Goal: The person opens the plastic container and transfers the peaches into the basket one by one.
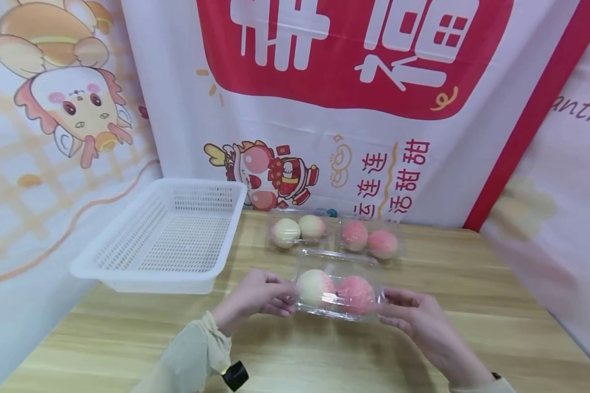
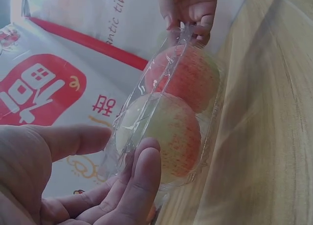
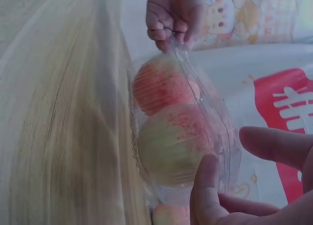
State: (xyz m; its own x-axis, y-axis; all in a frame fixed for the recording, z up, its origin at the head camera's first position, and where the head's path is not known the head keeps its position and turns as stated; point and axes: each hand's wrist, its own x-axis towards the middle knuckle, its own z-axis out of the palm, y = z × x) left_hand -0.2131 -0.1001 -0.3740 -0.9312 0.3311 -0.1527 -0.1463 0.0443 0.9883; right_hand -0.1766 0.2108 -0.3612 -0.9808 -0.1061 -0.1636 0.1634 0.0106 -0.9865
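Observation:
A clear plastic clamshell box point(image 1: 336, 285) with two peaches inside is between my hands. One peach point(image 1: 316, 287) is pale with a pink blush; the other point(image 1: 355, 295) is pinker. My left hand point(image 1: 259, 296) pinches the box's left end between thumb and fingers. At the opposite end, my right hand point(image 1: 415, 321) grips the rim, thumb on one side and fingers on the other. Both wrist views show the lid's edges lying together along the rim, close to the thumb and fingertips point(image 2: 146, 149). Whether the box touches the table cannot be made out.
Behind the held box, two more clear boxes of peaches point(image 1: 299, 230) point(image 1: 369, 240) stand side by side near the back cloth. A white perforated plastic basket point(image 1: 221, 262) sits at the left. Printed cloths point(image 1: 177, 125) hang around the wooden table point(image 1: 472, 284).

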